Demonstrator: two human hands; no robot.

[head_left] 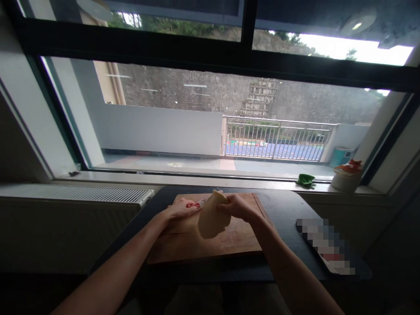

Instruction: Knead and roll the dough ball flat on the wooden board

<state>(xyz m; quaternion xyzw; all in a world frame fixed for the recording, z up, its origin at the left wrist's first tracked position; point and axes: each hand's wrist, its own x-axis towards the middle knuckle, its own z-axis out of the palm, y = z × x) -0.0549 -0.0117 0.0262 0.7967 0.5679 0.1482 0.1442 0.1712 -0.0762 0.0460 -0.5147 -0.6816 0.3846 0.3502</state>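
Note:
A thin, floppy sheet of pale dough (214,218) hangs over the wooden board (183,249), its upper edge pinched in my right hand (239,207). The sheet is rounded, with a ragged lower right edge. My left hand (181,208) is closed at the board's far left part, around a pale thing with a red end (193,204). Part of that thing is hidden behind the dough and my fingers, so its kind cannot be made out. A light dusting shows on the board's right half.
The board lies on a dark table (285,218) against the window sill (259,183). A blurred-out flat object (324,247) lies on the table's right. A green item (305,180) and a white pot (346,179) stand on the sill. Left is a radiator (75,192).

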